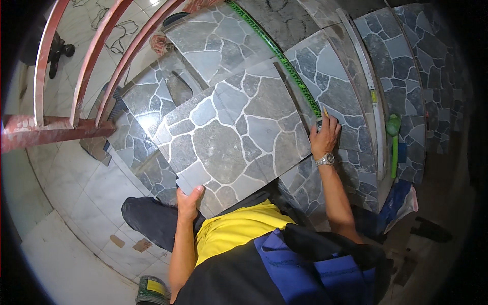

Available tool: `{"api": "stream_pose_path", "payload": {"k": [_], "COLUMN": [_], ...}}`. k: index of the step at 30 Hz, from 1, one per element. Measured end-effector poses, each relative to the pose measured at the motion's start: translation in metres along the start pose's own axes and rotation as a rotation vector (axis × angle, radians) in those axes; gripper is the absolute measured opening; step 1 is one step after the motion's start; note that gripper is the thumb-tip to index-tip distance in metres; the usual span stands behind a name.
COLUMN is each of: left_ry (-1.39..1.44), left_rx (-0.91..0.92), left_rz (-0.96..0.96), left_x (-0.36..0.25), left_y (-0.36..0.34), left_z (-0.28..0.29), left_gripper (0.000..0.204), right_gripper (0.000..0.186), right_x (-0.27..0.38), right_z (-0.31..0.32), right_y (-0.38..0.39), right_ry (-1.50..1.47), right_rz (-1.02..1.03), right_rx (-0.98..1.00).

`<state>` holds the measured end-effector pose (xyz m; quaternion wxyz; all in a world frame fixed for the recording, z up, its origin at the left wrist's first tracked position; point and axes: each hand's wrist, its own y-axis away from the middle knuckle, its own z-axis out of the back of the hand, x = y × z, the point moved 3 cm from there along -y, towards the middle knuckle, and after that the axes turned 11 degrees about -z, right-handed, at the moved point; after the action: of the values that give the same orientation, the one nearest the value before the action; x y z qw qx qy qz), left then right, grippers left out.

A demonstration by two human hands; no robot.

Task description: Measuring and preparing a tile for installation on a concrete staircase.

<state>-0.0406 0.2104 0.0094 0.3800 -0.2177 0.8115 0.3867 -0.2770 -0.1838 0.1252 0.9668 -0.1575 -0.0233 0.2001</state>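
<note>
A large stone-patterned tile (219, 142) in grey with pale joint lines lies tilted across my lap. My left hand (189, 202) grips its near left corner, thumb on top and fingers hidden beneath. To the right, my right hand (326, 136), with a watch on the wrist, closes round the tape measure (318, 123). Its green blade (277, 51) runs out far and left over the laid tiles. A yellow pencil (325, 111) sticks up at the fingers of that same hand.
A long spirit level (370, 86) and a green mallet (393, 147) lie at the right on patterned tiles. Red metal railings (81, 66) stand at the left. Grey mortar (284, 23) shows at the far side. A bucket (151, 291) is near left; a blue-white bag (399, 206) is near right.
</note>
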Motion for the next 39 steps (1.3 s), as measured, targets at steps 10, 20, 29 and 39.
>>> {"api": "stream_pose_path", "payload": {"k": [10,20,29,39], "left_ry": [0.002,-0.053,-0.039,-0.052], "left_rx": [0.045,0.068,0.071,0.098], "left_rz": [0.025,-0.007,0.001,0.017], "left_x": [0.007,0.004,0.003,0.006], "left_y": [-0.005,-0.005,-0.005,-0.006], "left_z": [0.004,0.003,0.002,0.005], "left_gripper": [0.037,0.036,0.035,0.038], "right_gripper": [0.049,0.044,0.046,0.047], "right_x": [-0.001,-0.007,-0.002,-0.005], "right_z": [-0.002,-0.012,-0.01,-0.013], "right_y": [-0.006,-0.008,-0.014,-0.011], "right_ry": [0.184,0.147,0.076,0.141], "right_rz": [-0.082,-0.036,0.036,-0.013], "right_rx": [-0.018,0.053,0.066,0.06]}}
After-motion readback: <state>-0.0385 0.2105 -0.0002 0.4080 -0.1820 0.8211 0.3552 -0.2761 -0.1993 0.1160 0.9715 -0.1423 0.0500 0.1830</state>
